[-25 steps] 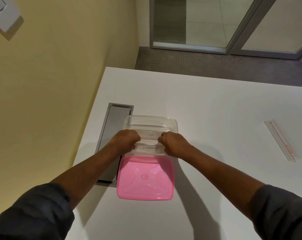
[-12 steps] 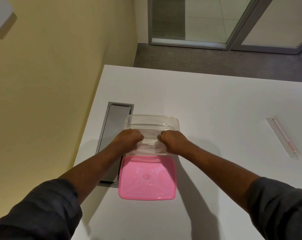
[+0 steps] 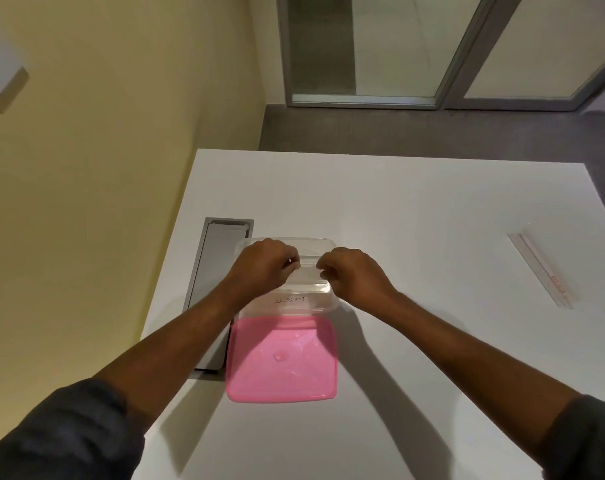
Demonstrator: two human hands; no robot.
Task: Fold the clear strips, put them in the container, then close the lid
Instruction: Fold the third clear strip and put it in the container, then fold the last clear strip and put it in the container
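Note:
A clear plastic container (image 3: 330, 299) sits open on the white table (image 3: 415, 209). Its pink lid (image 3: 282, 358) lies flat just in front of it, nearer to me. My left hand (image 3: 263, 268) and my right hand (image 3: 353, 275) hover over the container, each pinching one end of a clear strip (image 3: 308, 268) stretched between them. Handwriting on that strip is mostly hidden by my left hand. A second clear strip marked "ELEPHANT" (image 3: 290, 300) lies at the container's near side.
A grey metal cable hatch (image 3: 214, 278) is set into the table left of the container. A clear ruler-like strip with pink print (image 3: 543, 270) lies far right. A yellow wall runs along the left; carpet and glass doors lie beyond the table's far edge.
Both hands have moved away from me, over the container's far half, carrying the strip. The "ELEPHANT" strip now shows uncovered below them.

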